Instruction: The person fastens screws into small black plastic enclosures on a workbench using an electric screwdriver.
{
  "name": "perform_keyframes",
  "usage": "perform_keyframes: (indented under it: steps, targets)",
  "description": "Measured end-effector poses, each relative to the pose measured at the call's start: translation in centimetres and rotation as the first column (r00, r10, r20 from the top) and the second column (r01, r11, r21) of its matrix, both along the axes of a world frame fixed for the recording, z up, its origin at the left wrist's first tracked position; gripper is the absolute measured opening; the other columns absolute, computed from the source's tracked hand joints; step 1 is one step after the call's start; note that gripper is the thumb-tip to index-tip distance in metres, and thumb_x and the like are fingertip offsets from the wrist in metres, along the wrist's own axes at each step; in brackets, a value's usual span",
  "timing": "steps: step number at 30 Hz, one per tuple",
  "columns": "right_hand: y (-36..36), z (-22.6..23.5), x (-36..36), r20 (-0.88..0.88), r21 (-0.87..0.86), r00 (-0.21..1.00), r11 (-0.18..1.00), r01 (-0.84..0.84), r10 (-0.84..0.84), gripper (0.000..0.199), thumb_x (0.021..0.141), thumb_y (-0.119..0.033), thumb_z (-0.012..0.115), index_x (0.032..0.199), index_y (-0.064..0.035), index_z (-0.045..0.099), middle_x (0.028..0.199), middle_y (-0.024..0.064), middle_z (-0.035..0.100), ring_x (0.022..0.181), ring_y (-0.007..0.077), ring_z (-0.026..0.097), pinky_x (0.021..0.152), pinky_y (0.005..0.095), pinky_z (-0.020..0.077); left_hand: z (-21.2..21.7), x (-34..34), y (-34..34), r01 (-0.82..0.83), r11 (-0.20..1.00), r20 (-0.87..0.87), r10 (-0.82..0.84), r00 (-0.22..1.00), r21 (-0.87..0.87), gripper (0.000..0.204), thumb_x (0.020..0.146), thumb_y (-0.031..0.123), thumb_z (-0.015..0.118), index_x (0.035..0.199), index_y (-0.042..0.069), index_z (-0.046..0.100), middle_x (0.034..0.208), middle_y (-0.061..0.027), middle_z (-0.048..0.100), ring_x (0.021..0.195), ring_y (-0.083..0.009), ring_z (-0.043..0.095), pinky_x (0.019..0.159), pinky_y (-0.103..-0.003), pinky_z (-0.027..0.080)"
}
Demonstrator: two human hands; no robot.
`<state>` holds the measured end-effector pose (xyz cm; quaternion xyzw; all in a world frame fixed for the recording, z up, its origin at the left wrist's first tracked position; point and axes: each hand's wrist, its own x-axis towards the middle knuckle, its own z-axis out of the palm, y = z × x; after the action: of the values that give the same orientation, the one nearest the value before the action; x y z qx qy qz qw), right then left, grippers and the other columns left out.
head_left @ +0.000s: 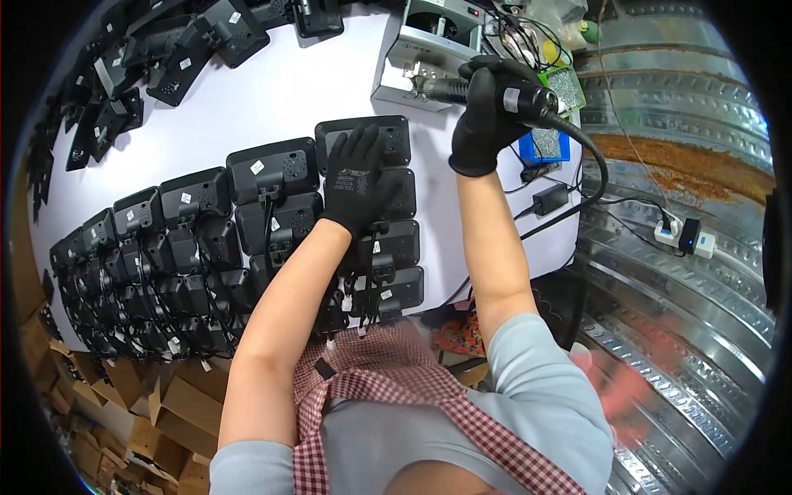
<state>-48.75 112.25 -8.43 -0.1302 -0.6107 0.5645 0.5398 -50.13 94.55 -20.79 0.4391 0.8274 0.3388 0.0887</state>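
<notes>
My right hand (481,124), in a black glove, is wrapped round a black electric screwdriver (446,90). The driver lies nearly level, its tip pointing left at the front of a silver box-shaped screw feeder (401,62); whether the tip touches it I cannot tell. A thick cable loops from the driver's back end. My left hand (359,177), also gloved in black, lies flat with fingers stretched over a black plastic housing (394,134) at the top of the right-hand column. The palm partly covers the housing below it.
Several columns of black housings (190,196) with cables and white plugs cover the white table (280,87). More units (235,33) are heaped along the far left. Green (569,89) and blue (528,151) trays of small metal parts stand right. Cardboard boxes (186,412) lie lower left.
</notes>
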Motion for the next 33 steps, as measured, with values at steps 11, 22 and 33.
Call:
perform_keyframes:
  steps: [11, 22, 33]
  targets:
    - [-2.1, 0.3, -1.1, 0.140, 0.097, 0.984, 0.991, 0.095, -0.108, 0.023, 0.090, -0.004, 0.071, 0.110, 0.0001, 0.059, 0.096, 0.0107, 0.069, 0.082, 0.0186, 0.070, 0.074, 0.0339, 0.0618, -0.8, 0.1, -0.1, 0.017, 1.000, -0.017, -0.017, 1.000, -0.003, 0.067, 0.087, 0.032, 0.069, 0.146, 0.005, 0.052, 0.152, -0.0206, 0.050, 0.145, -0.0389, 0.042, 0.124, -0.054, 0.025]
    - [-10.7, -2.7, -3.9, 0.156, -0.143, 0.963, 0.970, -0.198, 0.219, 0.032, 0.092, -0.009, 0.069, 0.121, -0.0054, 0.055, 0.101, 0.0126, 0.067, 0.085, 0.0214, 0.066, 0.081, 0.0382, 0.0591, 0.0, -0.4, -0.2, -0.058, 0.987, -0.051, 0.066, 0.997, 0.150, 0.037, 0.086, 0.031, 0.063, 0.118, 0.013, 0.061, 0.119, -0.0106, 0.060, 0.123, -0.0300, 0.054, 0.115, -0.050, 0.033]
    - [-11.4, -5.2, -4.7, 0.398, -0.017, 0.890, 0.972, -0.235, 0.222, 0.023, 0.085, 0.006, 0.065, 0.106, -0.0005, 0.058, 0.090, 0.0086, 0.068, 0.075, 0.0153, 0.067, 0.070, 0.0304, 0.0568, -0.6, 0.2, -0.1, -0.186, 0.968, 0.449, 0.093, 0.889, 0.167, 0.043, 0.093, 0.029, 0.058, 0.130, 0.008, 0.060, 0.134, -0.0135, 0.061, 0.133, -0.0277, 0.052, 0.118, -0.046, 0.033]
